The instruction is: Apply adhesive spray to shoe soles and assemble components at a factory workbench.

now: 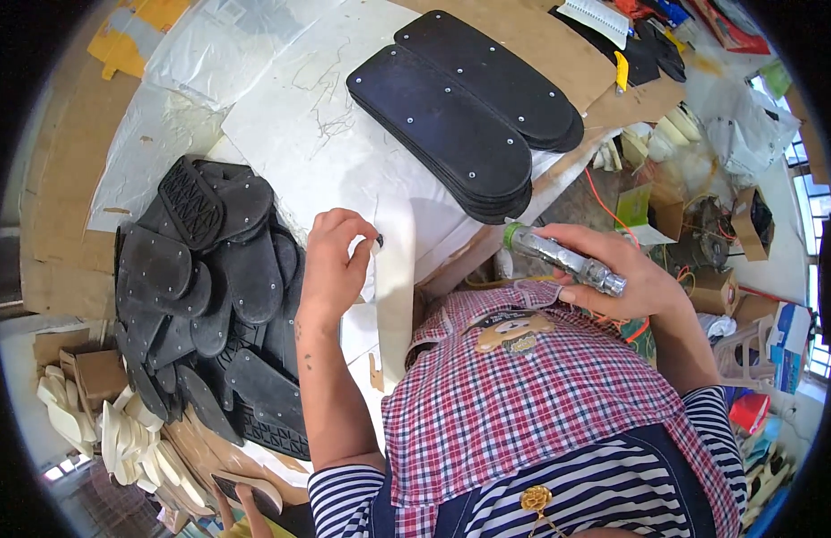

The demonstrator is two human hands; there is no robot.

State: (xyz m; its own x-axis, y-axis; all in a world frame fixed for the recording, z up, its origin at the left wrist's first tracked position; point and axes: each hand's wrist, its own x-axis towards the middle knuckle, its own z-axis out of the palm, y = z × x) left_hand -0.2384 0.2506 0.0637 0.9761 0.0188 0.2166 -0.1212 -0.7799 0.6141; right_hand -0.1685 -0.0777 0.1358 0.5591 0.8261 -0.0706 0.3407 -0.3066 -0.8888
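A tool [572,262], silver with a green ring at one end, is held just toward 3 o'clock of centre. It is gripped by the right hand [635,273], whose fingers are curled round the barrel; it is slanted so that the green end is left clear, perhaps to keep that end unobstructed. That end is pointed toward 10 o'clock, close to the near edge of the piles; whether they are touched cannot be told. By the left hand [339,255], near centre toward 9 o'clock, a small dark piece [380,240] is pinched between closed fingertips, probably because it is too small for a fuller grip.

Toward 12 to 1 o'clock, two piles [438,125] of black soles are laid side by side on the white-covered bench [281,134], studs up, presumably squared to save room and stay in reach. Toward 9 o'clock a loose heap [254,278] of soles is crowded up to the left forearm, and room on that side is limited by it.

At 1 o'clock a yellow knife [622,72] and a notebook [597,18] are placed. Beyond the right hand, the floor is cluttered by an orange hose [608,202] and boxes [713,289]. At 7 o'clock a sole is held by another person's hand [251,508].
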